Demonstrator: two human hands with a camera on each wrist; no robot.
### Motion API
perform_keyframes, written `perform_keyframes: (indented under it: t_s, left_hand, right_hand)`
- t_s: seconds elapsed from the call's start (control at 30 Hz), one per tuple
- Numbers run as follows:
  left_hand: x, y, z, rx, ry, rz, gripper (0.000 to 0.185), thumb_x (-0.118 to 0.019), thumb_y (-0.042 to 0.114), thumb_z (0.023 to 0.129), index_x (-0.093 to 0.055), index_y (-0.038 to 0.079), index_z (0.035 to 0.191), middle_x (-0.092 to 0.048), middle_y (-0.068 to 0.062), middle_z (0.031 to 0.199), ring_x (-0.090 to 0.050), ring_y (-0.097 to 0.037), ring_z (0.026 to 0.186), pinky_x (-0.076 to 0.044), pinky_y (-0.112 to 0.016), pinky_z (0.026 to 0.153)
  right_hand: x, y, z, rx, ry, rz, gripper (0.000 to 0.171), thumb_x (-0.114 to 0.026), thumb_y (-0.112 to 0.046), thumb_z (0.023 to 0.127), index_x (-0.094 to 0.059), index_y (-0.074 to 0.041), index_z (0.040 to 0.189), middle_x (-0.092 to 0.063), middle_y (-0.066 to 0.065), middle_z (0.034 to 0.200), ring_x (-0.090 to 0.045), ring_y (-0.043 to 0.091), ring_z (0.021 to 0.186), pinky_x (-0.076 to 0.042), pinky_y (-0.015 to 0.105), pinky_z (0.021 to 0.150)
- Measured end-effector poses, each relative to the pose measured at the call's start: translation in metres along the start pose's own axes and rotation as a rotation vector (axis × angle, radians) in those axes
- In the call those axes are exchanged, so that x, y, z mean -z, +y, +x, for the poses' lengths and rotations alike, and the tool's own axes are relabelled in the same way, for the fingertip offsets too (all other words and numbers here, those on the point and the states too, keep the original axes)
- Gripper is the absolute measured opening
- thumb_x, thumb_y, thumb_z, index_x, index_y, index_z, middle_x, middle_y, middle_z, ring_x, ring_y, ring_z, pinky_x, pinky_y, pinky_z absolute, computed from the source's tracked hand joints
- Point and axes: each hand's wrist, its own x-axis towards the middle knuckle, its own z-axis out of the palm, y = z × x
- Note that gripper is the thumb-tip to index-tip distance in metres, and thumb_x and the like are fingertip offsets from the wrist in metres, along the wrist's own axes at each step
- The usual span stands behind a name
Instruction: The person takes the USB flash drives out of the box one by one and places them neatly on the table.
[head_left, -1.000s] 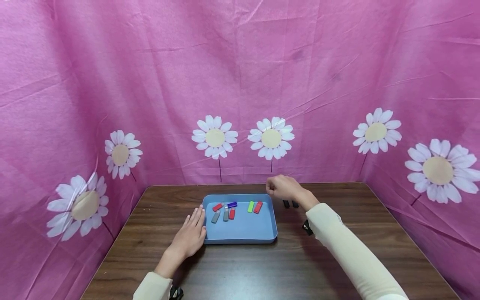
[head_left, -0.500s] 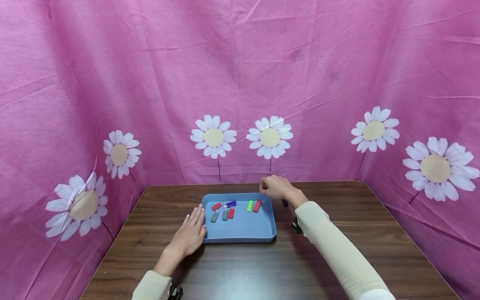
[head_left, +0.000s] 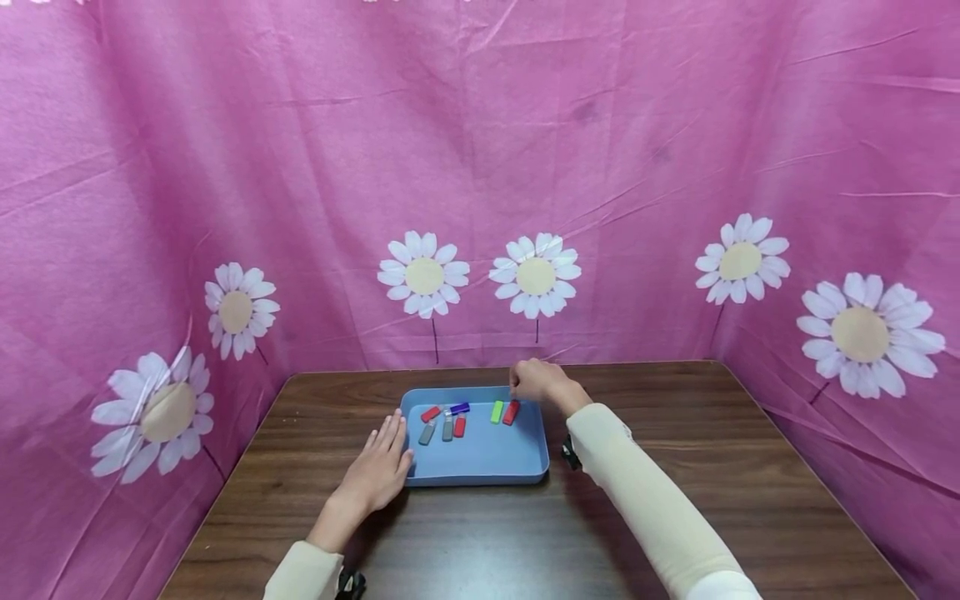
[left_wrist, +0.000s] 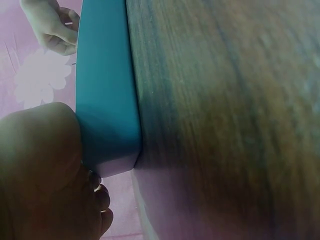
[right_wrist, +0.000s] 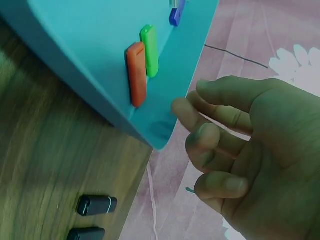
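A blue tray (head_left: 480,461) lies on the wooden table. Its left part holds several USB flash drives: grey (head_left: 447,429), red (head_left: 460,427) and purple (head_left: 460,408) among them. Toward the right are a green flash drive (right_wrist: 150,50) and a red flash drive (right_wrist: 136,75), side by side. My left hand (head_left: 375,472) rests along the tray's left edge, fingers straight. Above the tray's back right corner is my right hand (head_left: 542,382); in the right wrist view its fingers are loosely bent, thumb and forefinger apart, with nothing between them.
Two black flash drives, one nearer the tray (right_wrist: 97,205) and one beyond it (right_wrist: 86,234), lie on the table right of the tray. The right arm hides them in the head view. A pink curtain (head_left: 480,167) with daisies surrounds the table.
My right hand has moved left, from beside the tray near the black flash drives to over its back right corner. The left hand stays at the tray's edge.
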Motion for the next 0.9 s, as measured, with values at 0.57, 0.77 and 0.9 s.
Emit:
perform_keyframes:
  t_s: [0.57,0.77,0.9]
  left_hand:
    - [-0.001,-0.001,-0.002,0.004,-0.001,-0.004,0.065,-0.046,0.027,0.113,-0.027,-0.009,0.164,-0.020,-0.024,0.176,-0.022,-0.042,0.164,-0.021,-0.060,0.133]
    - [-0.008,-0.007,0.001,-0.018,0.028,-0.006,0.067,-0.045,0.029,0.112,-0.027,-0.008,0.165,-0.020,-0.024,0.176,-0.022,-0.043,0.164,-0.022,-0.062,0.132]
    - [-0.009,-0.007,0.001,-0.011,0.017,-0.001,0.067,-0.044,0.029,0.112,-0.026,-0.008,0.165,-0.019,-0.024,0.177,-0.022,-0.042,0.164,-0.021,-0.061,0.132]
  right_hand:
    - [-0.007,-0.022,0.002,-0.192,-0.155,-0.048,0.019,-0.072,-0.022,0.096,-0.072,-0.011,0.113,-0.071,0.007,0.100,-0.062,0.016,0.056,-0.052,0.029,0.056]
    - [-0.012,-0.027,0.003,-0.209,-0.172,-0.096,0.018,-0.074,-0.025,0.098,-0.073,-0.012,0.110,-0.073,0.008,0.105,-0.061,0.015,0.053,-0.052,0.031,0.059]
    - [-0.018,-0.030,0.006,-0.224,-0.187,-0.133,0.034,-0.079,-0.033,0.095,-0.073,-0.011,0.121,-0.072,0.008,0.107,-0.064,0.016,0.059,-0.056,0.033,0.063]
